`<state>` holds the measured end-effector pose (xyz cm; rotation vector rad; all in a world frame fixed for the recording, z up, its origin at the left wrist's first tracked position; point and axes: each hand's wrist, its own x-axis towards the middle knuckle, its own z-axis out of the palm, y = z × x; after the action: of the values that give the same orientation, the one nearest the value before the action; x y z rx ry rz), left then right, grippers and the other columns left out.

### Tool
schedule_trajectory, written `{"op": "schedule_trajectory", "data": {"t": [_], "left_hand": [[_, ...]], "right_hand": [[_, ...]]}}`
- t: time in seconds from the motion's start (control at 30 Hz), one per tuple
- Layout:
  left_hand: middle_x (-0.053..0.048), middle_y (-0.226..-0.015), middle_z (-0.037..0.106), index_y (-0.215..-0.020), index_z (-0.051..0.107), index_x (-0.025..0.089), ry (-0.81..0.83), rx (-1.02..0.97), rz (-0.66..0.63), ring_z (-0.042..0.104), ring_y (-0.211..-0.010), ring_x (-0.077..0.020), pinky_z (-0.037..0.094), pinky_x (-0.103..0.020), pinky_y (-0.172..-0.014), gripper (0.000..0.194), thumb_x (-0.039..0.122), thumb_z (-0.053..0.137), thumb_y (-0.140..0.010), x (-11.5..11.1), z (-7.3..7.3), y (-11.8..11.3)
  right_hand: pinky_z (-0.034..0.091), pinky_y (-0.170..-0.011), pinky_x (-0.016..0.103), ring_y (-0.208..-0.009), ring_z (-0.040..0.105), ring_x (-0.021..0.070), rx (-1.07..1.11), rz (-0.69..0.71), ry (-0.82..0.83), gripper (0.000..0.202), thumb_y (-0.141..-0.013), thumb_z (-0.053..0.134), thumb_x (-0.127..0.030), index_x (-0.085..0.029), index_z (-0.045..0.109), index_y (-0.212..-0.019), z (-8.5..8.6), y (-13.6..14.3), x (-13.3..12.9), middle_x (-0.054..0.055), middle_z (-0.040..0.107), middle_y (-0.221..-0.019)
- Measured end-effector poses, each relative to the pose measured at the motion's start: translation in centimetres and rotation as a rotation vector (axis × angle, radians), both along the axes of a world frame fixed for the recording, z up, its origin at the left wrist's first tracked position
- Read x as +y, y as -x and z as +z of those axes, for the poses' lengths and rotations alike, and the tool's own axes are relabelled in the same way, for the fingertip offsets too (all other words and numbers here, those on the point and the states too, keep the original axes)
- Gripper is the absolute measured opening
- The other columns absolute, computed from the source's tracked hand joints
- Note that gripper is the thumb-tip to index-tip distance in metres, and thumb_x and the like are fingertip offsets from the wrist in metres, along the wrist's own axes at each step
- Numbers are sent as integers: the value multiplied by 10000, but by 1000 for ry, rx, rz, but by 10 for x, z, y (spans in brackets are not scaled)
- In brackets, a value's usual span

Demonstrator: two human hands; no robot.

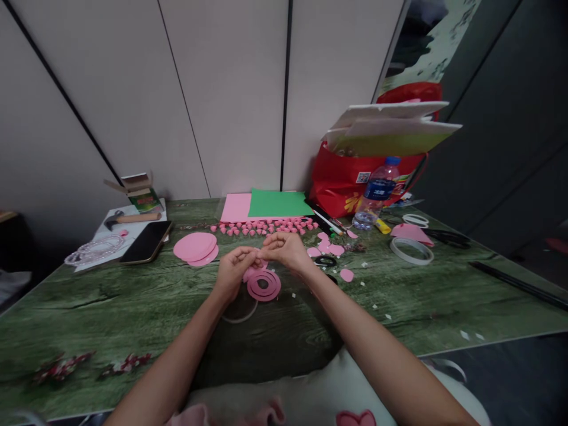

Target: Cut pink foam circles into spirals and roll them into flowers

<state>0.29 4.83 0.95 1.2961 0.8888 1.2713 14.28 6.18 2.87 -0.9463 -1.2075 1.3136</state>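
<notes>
Near the middle of the table my left hand [234, 271] and my right hand [284, 251] meet, both with fingers pinched together on a piece of pink paper [252, 273]. A pink paper spiral [264, 286] lies or hangs just below the fingertips, beside my left hand. Under my left wrist, a round tape roll [242, 318] shows only its lower rim. Behind the hands are rows of small pink rolled pieces [266, 226]. Pink paper circles [195, 247] are stacked left of my left hand.
Green paper [279, 203] lies at the back. A phone [146, 241], a hammer [133, 218] and beads [95, 250] are at the left. At the right stand a water bottle [377, 195] and red bag [331, 177]; a white tape roll [412, 251] and paper scraps [347, 275] lie nearer.
</notes>
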Motion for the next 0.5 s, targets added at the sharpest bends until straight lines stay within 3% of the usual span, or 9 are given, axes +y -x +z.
{"op": "schedule_trajectory", "data": {"t": [0.17,0.33,0.5], "left_hand": [[-22,-573,615,-730,611,122,8,33,35,557,-545,-118,433,-237,-575,216,309,629,-623,-1,3,0],[-17,-576,617,-709,612,126,13,23,69,555,-537,-111,433,-230,-567,204,308,634,-619,0,3,-1],[-17,-574,612,-698,607,121,-12,38,88,554,-547,-114,437,-232,-570,200,304,633,-620,2,2,-1]], "right_hand": [[422,-463,210,-437,524,89,-22,24,-43,331,-337,771,-260,-140,541,-542,-5,0,2,-29,564,-480],[472,-552,233,-525,575,109,36,111,11,373,-328,773,-248,-141,572,-623,-3,-3,-2,-12,610,-560],[482,-587,245,-553,586,107,38,82,24,393,-321,775,-225,-134,582,-651,-3,-6,-3,-2,627,-604]]}}
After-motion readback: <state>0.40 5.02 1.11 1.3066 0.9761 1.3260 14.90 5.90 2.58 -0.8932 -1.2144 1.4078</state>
